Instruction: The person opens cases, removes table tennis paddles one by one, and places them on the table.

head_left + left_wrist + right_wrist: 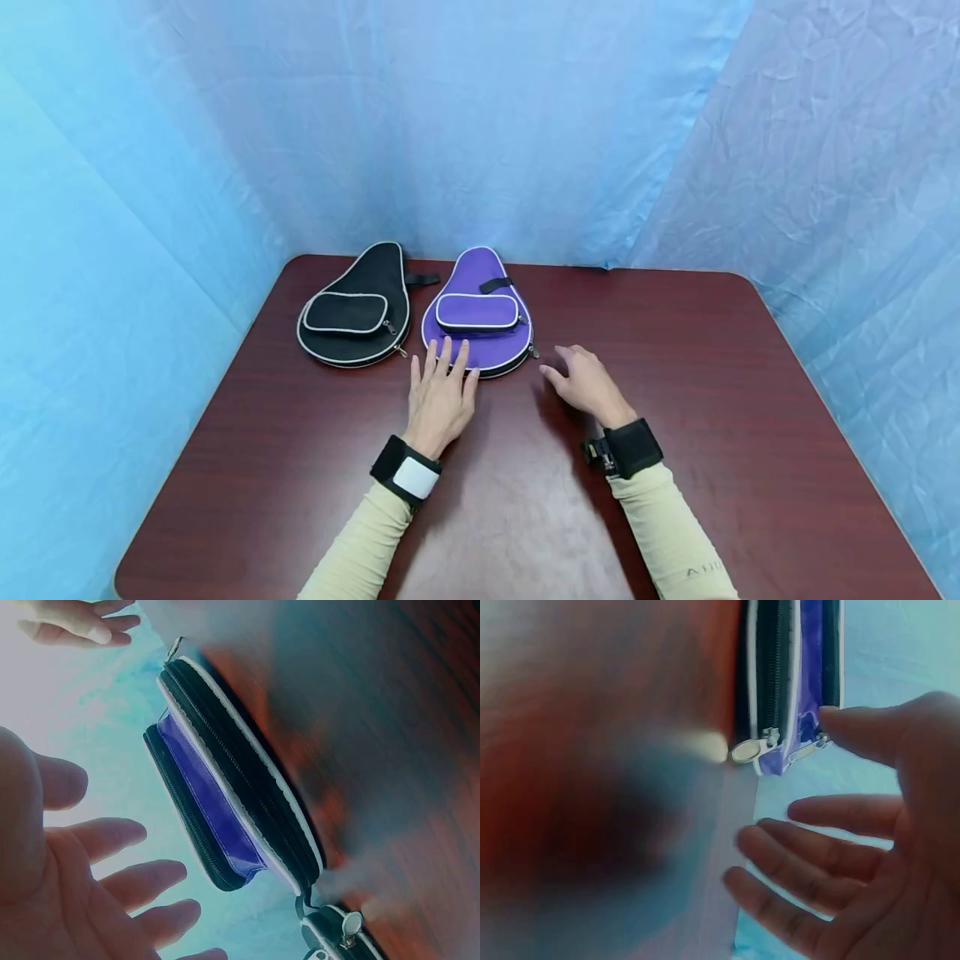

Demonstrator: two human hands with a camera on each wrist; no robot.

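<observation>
A purple table tennis paddle case with white piping and a zipped front pocket lies flat on the table. My left hand is at its near edge, fingers straight and spread; in the left wrist view a gap shows between the fingers and the case's black zipped side. To the right of the case is my right hand, with loosely bent fingers and nothing in them. The right wrist view shows its thumb close to the zipper pull; whether they touch I cannot tell.
A black paddle case of the same shape lies left of the purple one, its strap reaching towards it. Both are near the back edge of the dark red wooden table. Blue cloth hangs behind and at both sides.
</observation>
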